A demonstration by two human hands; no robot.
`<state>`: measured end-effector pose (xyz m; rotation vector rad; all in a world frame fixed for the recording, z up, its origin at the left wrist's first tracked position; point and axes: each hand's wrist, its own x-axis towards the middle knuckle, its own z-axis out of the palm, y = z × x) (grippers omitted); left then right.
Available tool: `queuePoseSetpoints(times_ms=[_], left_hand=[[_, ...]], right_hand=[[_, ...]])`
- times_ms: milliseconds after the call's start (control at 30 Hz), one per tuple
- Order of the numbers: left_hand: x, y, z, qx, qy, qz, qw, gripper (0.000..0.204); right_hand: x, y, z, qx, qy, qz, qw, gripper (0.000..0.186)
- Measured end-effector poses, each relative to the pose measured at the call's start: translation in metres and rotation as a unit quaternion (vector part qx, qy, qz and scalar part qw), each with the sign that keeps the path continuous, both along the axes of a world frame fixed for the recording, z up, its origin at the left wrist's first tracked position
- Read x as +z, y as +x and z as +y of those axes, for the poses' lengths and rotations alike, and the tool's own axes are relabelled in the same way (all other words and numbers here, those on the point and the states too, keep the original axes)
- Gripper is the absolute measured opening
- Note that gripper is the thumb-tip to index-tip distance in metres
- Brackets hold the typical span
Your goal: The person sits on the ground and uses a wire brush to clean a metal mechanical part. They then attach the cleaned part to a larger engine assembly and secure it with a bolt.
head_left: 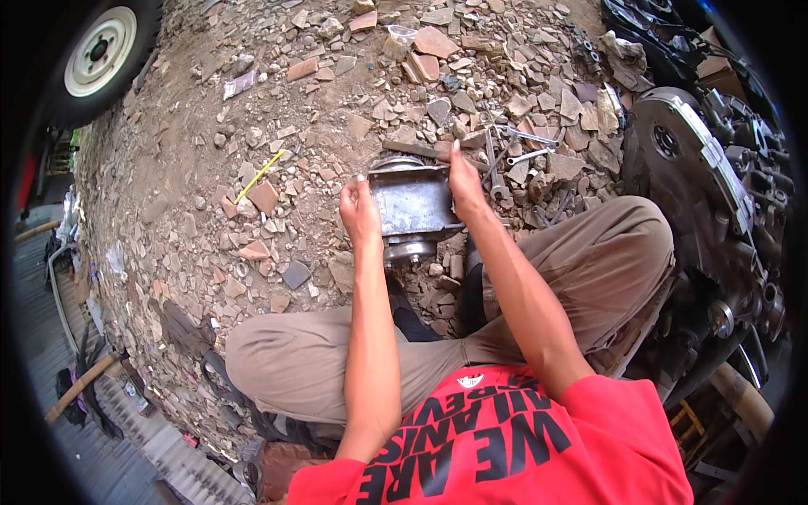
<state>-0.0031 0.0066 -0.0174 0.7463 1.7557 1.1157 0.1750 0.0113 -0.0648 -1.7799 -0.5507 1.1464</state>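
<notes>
Both hands clamp the grey metal part (pixel 411 206) between them!
Its near round end points back at the crossed legs (pixel 286 362), long axis running away from the body, flat face up; left hand (pixel 360 210) on the left edge, right hand (pixel 465 185) on the right, neither clearly nearer. Across its far end runs a flat bar (pixel 412 149); whether the right thumb presses it, can't tell. Wrenches (pixel 528 156) lie off right on the rubble (pixel 337 109).
</notes>
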Motion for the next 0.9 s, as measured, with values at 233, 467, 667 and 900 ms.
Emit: queuePoseSetpoints(times_ms=[233,467,667,900], left_hand=[[0.037,0.037,-0.001,-0.211,0.040,0.355,0.910,0.035],[0.028,0.026,0.008,-0.271,0.023,0.360,0.892,0.041],[0.031,0.036,0.006,-0.305,0.015,0.402,0.863,0.052],[0.025,0.030,0.010,-0.326,0.011,0.388,0.862,0.057]], right_hand=[[0.026,-0.017,-0.015,0.063,0.011,0.102,0.993,0.044],[0.033,-0.028,-0.012,0.044,0.000,0.044,0.998,0.041],[0.026,-0.020,-0.013,0.038,0.028,0.088,0.995,0.040],[0.028,-0.023,-0.012,0.012,0.019,0.112,0.993,0.037]])
